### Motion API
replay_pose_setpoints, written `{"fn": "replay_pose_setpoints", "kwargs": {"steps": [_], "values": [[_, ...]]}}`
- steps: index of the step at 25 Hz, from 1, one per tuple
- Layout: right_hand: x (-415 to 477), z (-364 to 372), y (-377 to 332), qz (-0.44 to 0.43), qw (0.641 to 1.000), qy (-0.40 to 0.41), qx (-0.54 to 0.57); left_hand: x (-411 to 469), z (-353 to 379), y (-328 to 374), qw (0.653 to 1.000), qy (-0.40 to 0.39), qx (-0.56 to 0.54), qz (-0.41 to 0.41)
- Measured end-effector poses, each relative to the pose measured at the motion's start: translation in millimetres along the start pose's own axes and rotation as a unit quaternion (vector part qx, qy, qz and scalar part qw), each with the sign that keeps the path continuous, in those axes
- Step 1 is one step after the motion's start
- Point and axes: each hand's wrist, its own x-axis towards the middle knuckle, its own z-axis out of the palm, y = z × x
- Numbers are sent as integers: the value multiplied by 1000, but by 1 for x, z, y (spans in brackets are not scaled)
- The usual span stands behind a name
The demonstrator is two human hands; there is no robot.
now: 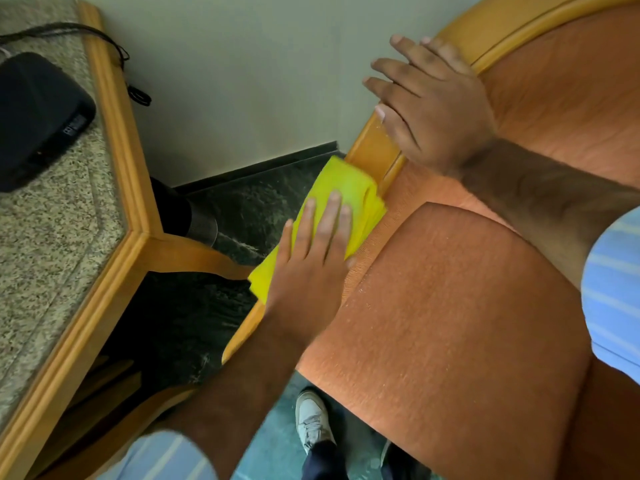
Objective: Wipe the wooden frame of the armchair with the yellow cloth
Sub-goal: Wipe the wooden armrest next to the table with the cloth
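The armchair has orange upholstery (450, 306) and a light wooden frame (372, 150) running along its left side and curving over the back at the upper right. A folded yellow cloth (343, 192) lies on the frame's left rail. My left hand (311, 265) presses flat on the cloth, fingers spread, pointing up the rail. My right hand (433, 105) rests on the wooden frame higher up, fingers apart and hooked over its outer edge, holding nothing else. The rail under the cloth is hidden.
A wood-edged side table with a speckled stone top (52, 237) stands close on the left, carrying a black device (38, 119) with a cable. A dark floor gap (214, 271) separates table and chair. A pale wall (242, 81) is behind. My shoe (313, 420) is below.
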Motion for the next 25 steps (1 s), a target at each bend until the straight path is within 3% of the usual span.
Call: {"fn": "replay_pose_setpoints", "kwargs": {"steps": [5, 7, 9, 10, 11, 13, 15, 16, 20, 25], "values": [[-1, 1, -1, -7, 1000, -23, 2, 52, -19, 26, 997, 24, -62, -29], [-1, -4, -4, 10, 999, -37, 8, 51, -29, 18, 986, 20, -164, -12], [-13, -13, -20, 128, 989, -16, 65, 52, -44, 6, 946, 65, -317, -39], [-26, -18, -36, 229, 964, 27, 132, 55, -50, -1, 925, 98, -358, -80], [-42, -23, -60, 343, 909, 80, 224, 61, -56, -9, 909, 108, -381, -130], [-69, -38, -122, 525, 741, 129, 399, 80, -64, -20, 892, 40, -405, -196], [-79, -48, -178, 616, 595, 71, 511, 100, -68, -23, 874, -37, -438, -208], [-79, -48, -198, 639, 547, 35, 540, 107, -69, -24, 864, -44, -458, -204], [-75, -39, -217, 674, 447, 9, 588, 125, -73, -28, 843, -8, -498, -202], [-67, -48, -177, 678, 357, 55, 639, 161, -92, -6, 880, 68, -422, -207]]}}
